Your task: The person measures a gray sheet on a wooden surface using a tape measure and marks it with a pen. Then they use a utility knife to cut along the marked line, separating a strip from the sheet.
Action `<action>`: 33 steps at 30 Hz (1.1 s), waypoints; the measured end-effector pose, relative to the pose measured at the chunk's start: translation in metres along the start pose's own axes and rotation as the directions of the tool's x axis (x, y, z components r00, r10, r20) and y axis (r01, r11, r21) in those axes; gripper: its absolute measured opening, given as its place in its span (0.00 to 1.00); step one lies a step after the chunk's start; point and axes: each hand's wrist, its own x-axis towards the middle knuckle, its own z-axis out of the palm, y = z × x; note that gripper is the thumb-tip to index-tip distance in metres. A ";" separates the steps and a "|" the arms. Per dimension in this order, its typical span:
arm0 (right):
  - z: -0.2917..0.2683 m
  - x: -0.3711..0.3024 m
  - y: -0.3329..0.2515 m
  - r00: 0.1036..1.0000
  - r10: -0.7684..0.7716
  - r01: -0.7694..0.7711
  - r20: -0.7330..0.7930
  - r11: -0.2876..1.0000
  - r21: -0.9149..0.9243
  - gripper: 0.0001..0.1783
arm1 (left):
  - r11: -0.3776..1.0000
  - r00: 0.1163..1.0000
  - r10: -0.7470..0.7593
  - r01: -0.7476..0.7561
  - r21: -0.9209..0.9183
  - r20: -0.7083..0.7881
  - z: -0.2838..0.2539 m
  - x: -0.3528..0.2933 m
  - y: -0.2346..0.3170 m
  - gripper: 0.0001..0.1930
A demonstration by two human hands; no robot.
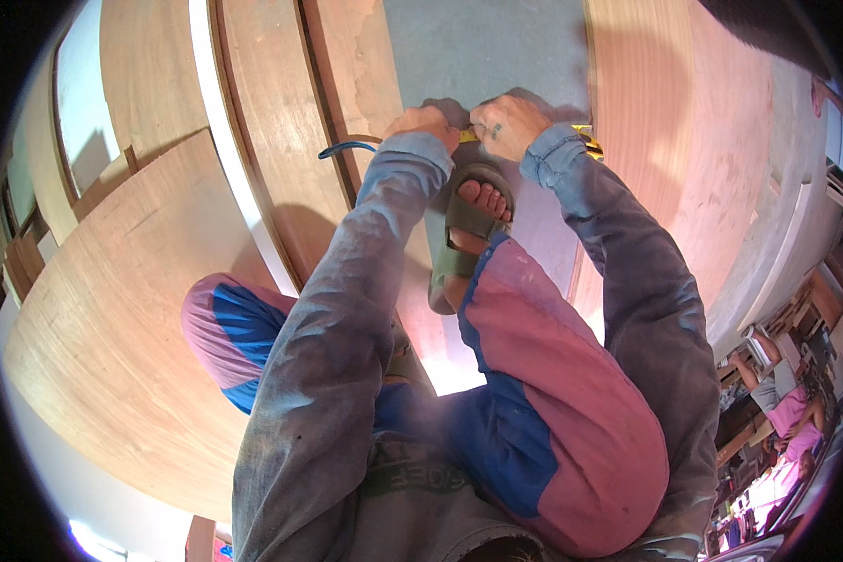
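Note:
Side by side over a grey panel [487, 56], my left hand [426, 124] and my right hand [510, 126] are both closed. Between them shows a short piece of yellow measuring tape [467, 136], which runs into the fingers of each. The yellow and black tape measure case [589, 140] lies just right of my right wrist, partly behind the sleeve. A thin dark blue strap or cord [347, 147] sticks out left of my left hand; what it belongs to is hidden. My sandalled foot [478, 215] rests on the panel just below my hands.
Wooden boards [267, 122] lie left of the grey panel, with narrow dark gaps between them. A broad light wood sheet [131, 328] spreads at the lower left, and more sheets [646, 140] lie on the right. Another person [787, 403] is far off at the right edge, among stacked wood.

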 end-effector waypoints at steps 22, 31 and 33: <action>-0.006 0.007 -0.022 0.990 0.040 -0.018 0.132 0.985 -0.169 0.10 | 0.999 1.000 0.021 -0.022 0.032 0.018 0.003 0.007 -0.003 0.24; -0.124 0.020 0.116 0.691 0.255 -0.477 -0.676 0.864 -0.162 0.12 | 0.998 0.999 0.014 -0.017 0.066 0.036 0.005 0.006 -0.003 0.20; -0.126 0.005 0.132 0.643 0.236 -0.429 -0.729 0.899 -0.087 0.13 | 0.999 0.999 0.017 -0.018 0.050 0.031 0.003 0.008 -0.002 0.20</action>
